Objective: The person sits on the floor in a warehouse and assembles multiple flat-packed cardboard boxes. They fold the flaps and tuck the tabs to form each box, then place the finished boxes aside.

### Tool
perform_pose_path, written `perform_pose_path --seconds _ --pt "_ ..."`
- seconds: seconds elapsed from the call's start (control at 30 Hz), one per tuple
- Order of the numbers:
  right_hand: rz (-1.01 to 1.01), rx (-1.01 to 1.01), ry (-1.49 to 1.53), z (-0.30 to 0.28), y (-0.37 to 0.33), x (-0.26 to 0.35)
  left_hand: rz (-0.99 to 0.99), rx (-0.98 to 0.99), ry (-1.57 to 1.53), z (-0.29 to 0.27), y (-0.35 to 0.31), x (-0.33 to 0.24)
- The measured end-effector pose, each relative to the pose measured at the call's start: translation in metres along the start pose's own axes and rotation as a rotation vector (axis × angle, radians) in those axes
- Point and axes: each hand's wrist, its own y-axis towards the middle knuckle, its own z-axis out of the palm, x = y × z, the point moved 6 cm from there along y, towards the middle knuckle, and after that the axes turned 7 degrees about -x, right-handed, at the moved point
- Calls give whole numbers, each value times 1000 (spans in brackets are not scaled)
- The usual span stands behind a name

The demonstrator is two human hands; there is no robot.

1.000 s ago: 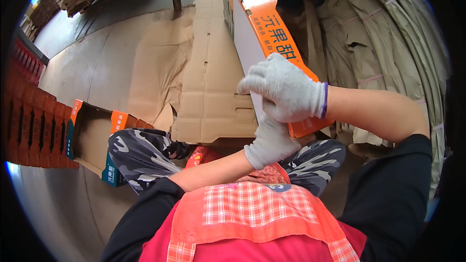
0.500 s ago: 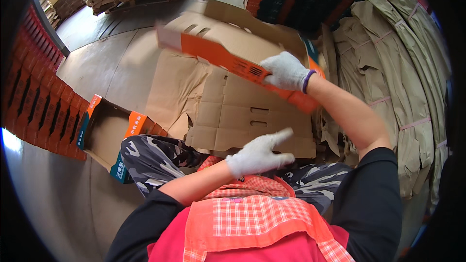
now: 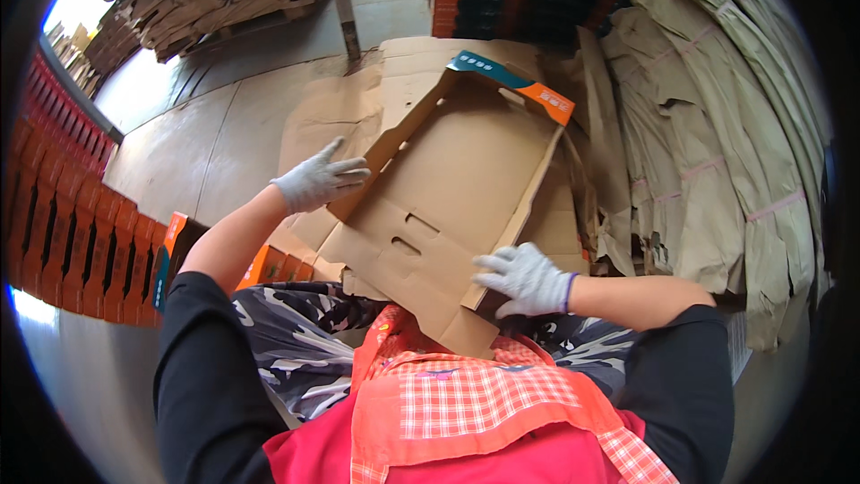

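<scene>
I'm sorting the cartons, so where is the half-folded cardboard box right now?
In the head view the cardboard box sits centre frame above the lap, between the left hand on its left wall and the right hand on its near right edge.

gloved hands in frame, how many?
2. Left hand grips the left wall of the half-folded cardboard box; right hand presses its lower right edge. No other person's hands show.

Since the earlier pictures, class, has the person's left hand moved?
Yes. The left hand has gone from the middle, by the right hand, out to the left edge of the cardboard box, measured against the orange apron.
</scene>
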Motion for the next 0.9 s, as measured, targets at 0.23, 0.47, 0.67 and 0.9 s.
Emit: perform_pose_path --seconds 0.23,0.47,0.67,0.9 --pt "492 -739 3 -53 13 -85 -729 -164 -462 -35 93 51" --pt "327 -595 154 -89 -38 -63 -699 -184 -381 -116 67 -60" --pt "90 942 813 -19 -75 68 -130 404 -1356 -137 36 -190" --pt "248 260 478 -17 -70 -7 -226 562 -1534 -73 23 -136"
